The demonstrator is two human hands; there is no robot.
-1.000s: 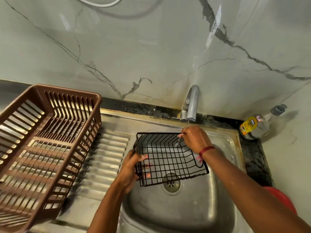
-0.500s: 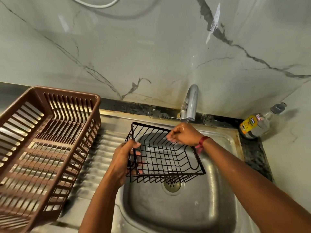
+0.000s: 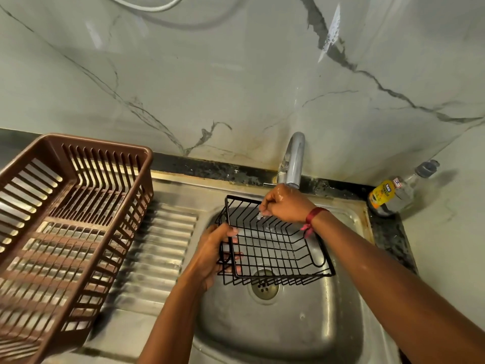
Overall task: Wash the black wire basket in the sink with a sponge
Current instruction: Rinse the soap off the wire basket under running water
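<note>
The black wire basket (image 3: 275,248) hangs tilted over the steel sink (image 3: 275,334), just above the drain. My left hand (image 3: 212,250) grips its left wall, with the fingers hooked through the wires. My right hand (image 3: 286,203) is wet and sits directly under the tap (image 3: 295,158). Its fingers are curled on the basket's far rim, and water drips from the fingertips into the basket. No sponge is in view.
A brown slatted plastic crate (image 3: 65,219) stands on the ribbed draining board (image 3: 157,245) to the left. A bottle with a yellow label (image 3: 393,191) lies on the dark counter at the back right. The marble wall rises close behind the tap.
The basket has been lifted and its far rim brought up under the tap. My right hand rose with it and is now wet.
</note>
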